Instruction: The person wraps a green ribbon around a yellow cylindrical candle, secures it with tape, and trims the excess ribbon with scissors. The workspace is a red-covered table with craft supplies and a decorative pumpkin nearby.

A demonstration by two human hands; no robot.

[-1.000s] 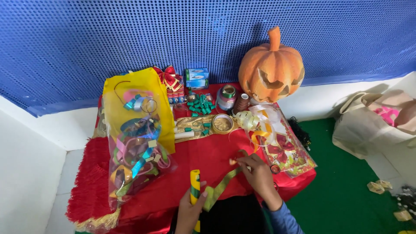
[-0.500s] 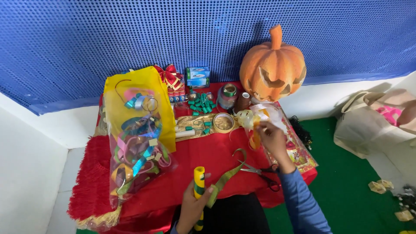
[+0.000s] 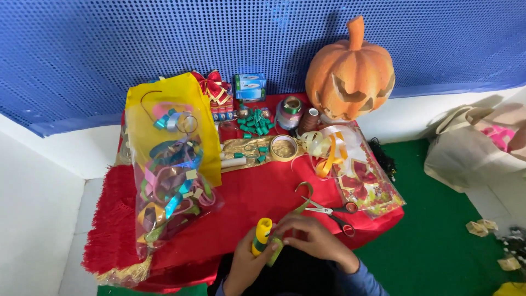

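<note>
Left hand fingers grip a glue stick; right hand pinches limp, light ribbon, best held near its end.

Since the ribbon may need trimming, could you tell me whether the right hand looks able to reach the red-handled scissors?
Probably yes: the right hand lies just beside the red-handled scissors on the red cloth, with nothing between them.

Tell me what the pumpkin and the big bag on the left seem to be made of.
Pumpkin: probably foam or moulded plastic, matt orange with a rough, mottled surface. Bag: thin clear plastic film with a yellow part; it glints, and the coloured ribbons show through.
</note>
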